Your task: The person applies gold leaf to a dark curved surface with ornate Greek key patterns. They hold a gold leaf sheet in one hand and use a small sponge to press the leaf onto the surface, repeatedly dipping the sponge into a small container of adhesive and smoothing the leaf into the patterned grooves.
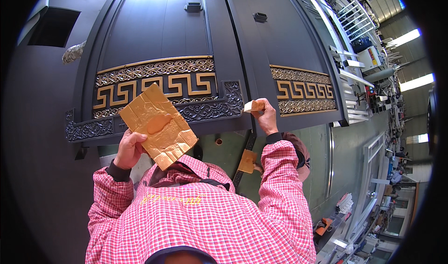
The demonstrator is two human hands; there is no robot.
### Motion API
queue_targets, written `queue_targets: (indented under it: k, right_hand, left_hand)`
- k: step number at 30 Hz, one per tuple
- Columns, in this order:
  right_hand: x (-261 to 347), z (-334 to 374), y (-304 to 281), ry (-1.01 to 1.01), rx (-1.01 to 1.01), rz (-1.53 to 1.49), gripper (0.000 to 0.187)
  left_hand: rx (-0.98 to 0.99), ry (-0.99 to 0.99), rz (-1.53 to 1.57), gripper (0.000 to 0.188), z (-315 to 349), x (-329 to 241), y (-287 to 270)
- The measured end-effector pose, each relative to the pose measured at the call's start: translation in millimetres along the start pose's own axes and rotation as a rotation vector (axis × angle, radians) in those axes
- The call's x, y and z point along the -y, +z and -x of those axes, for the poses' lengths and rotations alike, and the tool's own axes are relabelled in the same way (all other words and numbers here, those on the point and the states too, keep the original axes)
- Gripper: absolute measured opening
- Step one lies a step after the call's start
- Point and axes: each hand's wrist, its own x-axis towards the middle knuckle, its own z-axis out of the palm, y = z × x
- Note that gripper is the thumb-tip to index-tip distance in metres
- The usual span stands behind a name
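My left hand [129, 148] grips the lower left edge of a gold-smeared piece of cardboard [172, 145], thumb on top. A wet-looking orange-gold patch of paint lies at its middle. My right hand [266, 117] is closed on a small block, apparently a sponge [253, 106], pale at one end and gold-stained. It is beside the corner of a dark scrollwork relief [233, 93] on a large dark grey door panel [158, 26]. A gold key-pattern band [175, 85] runs across that panel behind the cardboard. Whether the block touches the relief I cannot tell.
A second dark panel [289, 40] with a similar gold band stands at the right. Below my right forearm, another person's hand [258, 167] is at a second gold-coloured piece [247, 161] by a dark strip. Metal frames [354, 16] and racks fill the workshop's right side.
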Motion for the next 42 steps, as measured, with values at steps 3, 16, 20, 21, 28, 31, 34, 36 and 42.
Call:
queue_targets:
  k: [3,16,20,21,28,31,34,36,42]
  right_hand:
    - [-1.3,-0.1,0.8,-0.046,0.037,-0.011,0.032]
    - [-3.7,3.3,0.4,-0.057,0.031,0.030,0.031]
    - [-0.4,5.7,0.2,-0.077,0.016,0.057,0.032]
    - [-0.8,4.9,-2.0,-0.074,-0.047,0.095,0.032]
    - [94.8,11.2,-5.7,-0.124,-0.002,-0.221,0.031]
    - [142.7,16.0,-1.3,-0.206,0.110,-0.285,0.033]
    - [188.5,22.0,9.4,-0.318,0.161,-0.251,0.033]
    - [201.2,22.1,18.3,-0.392,0.206,-0.145,0.033]
    - [222.4,15.9,27.6,-0.615,0.247,0.048,0.034]
  left_hand:
    - [0.011,-0.008,-0.001,0.054,-0.4,0.2,-1.8]
    - [0.015,-0.012,0.010,0.054,-1.7,0.9,-0.6]
    - [-0.025,0.025,0.038,0.049,-0.1,-0.5,10.2]
    - [-0.046,0.045,0.054,0.046,-0.6,-0.1,15.4]
    - [-0.009,-0.004,0.089,0.045,-3.0,-2.9,29.4]
    - [0.045,0.005,0.104,0.046,-8.3,4.5,26.1]
    - [0.082,-0.011,0.104,0.046,-11.0,7.6,27.1]
    - [0.112,-0.022,0.099,0.047,-11.5,7.5,28.2]
    - [0.191,-0.050,0.040,0.052,-10.1,1.9,32.2]
